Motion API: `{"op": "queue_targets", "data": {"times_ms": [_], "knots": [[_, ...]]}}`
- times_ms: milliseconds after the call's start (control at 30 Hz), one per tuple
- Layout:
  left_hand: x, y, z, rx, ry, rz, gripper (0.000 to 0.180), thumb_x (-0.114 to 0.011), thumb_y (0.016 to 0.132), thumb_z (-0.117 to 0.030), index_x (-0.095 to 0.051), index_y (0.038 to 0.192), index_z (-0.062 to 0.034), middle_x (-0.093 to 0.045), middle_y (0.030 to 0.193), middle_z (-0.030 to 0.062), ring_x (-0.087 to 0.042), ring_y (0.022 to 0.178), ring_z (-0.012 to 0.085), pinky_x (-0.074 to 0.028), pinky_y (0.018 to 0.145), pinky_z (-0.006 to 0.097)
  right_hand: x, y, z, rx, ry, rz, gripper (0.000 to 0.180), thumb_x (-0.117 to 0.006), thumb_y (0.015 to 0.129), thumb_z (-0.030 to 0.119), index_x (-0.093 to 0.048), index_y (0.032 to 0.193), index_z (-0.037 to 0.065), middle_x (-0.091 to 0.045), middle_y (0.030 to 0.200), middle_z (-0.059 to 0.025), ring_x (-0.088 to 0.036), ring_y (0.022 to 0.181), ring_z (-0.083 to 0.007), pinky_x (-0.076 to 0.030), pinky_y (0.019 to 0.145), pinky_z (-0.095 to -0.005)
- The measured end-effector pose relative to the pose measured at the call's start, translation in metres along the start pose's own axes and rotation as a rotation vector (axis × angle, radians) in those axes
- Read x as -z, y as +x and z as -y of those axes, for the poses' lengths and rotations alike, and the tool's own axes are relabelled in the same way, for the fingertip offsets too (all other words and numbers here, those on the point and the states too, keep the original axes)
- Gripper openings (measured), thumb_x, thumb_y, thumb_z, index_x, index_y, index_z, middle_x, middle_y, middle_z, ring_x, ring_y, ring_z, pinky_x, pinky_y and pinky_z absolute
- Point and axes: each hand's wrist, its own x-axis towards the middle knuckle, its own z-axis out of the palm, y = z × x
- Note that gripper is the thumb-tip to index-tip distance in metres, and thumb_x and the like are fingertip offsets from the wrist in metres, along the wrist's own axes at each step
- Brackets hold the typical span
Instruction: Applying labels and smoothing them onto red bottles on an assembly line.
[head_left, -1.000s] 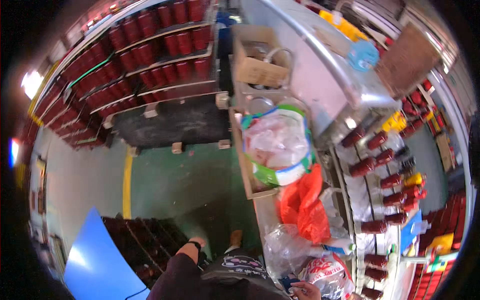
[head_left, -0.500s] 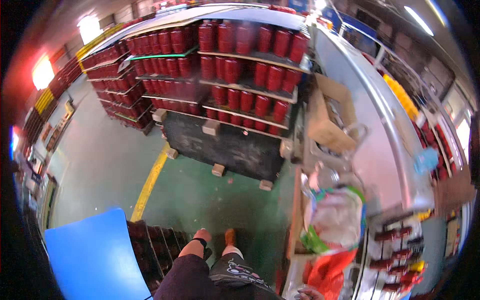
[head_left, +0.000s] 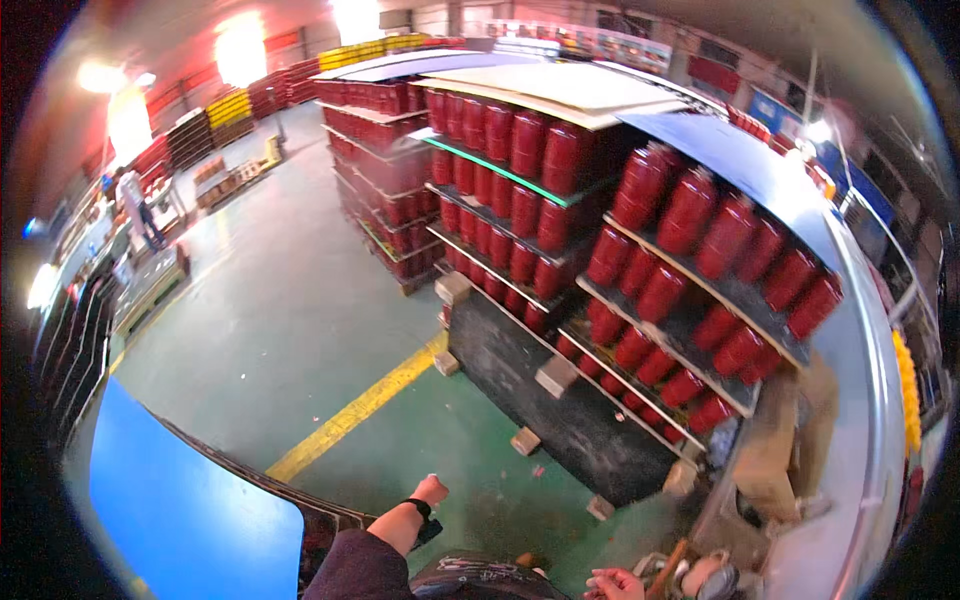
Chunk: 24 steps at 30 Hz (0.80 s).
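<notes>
My left hand [head_left: 430, 490] hangs in front of me above the green floor, its fingers curled in and nothing visible in them. A black band [head_left: 418, 507] circles that wrist. My right hand [head_left: 613, 584] shows at the lower edge, fingers loosely bent and a little apart, holding nothing I can see. Close to it lie a wooden handle [head_left: 668, 568] and a blurred roundish pale item [head_left: 708, 577] at the workbench's near end. To the left of my left arm is a blue flat sheet [head_left: 190, 500] on a dark stack.
Tiered pallets of red glossy jars [head_left: 690, 210] stand ahead, boards between layers. Before them lies a black pallet [head_left: 540, 410] with wooden blocks. A cardboard box [head_left: 770, 460] sits by the metal bench [head_left: 870, 380]. A yellow line [head_left: 350, 410] crosses the floor. A person [head_left: 135, 205] stands far left.
My view has swung left, so the jar stacks sit farther right and more of the left floor shows. The red and white bags on the right have left the view.
</notes>
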Motion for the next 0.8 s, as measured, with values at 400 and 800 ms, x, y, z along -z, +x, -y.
{"op": "queue_targets", "data": {"times_ms": [400,800], "knots": [[0.116,0.118,-0.051,0.12,-0.468,-0.051,0.026,-0.063,0.077,-0.026,-0.055,0.079,-0.0006,-0.064,0.068,0.0112,-0.066,0.06,0.0225,-0.054,0.053,0.036,-0.043,0.328,0.117,-0.094,-0.072,0.176,0.02,-0.062,0.086,0.009,-0.061,0.103,-0.002,-0.066,0.086,-0.012,-0.066,0.07,-0.0186,-0.054,0.061,-0.0294],[0.325,0.163,0.027,0.449,-0.476,-0.267,0.015,-0.059,0.074,-0.011,-0.061,0.076,0.004,-0.066,0.072,0.0176,-0.068,0.063,0.0262,-0.055,0.056,0.036,-0.269,0.582,0.167,-0.189,-0.169,0.366,0.029,-0.066,0.085,0.017,-0.054,0.104,-0.002,-0.063,0.087,-0.016,-0.066,0.069,-0.0292,-0.056,0.058,-0.0371]]}}
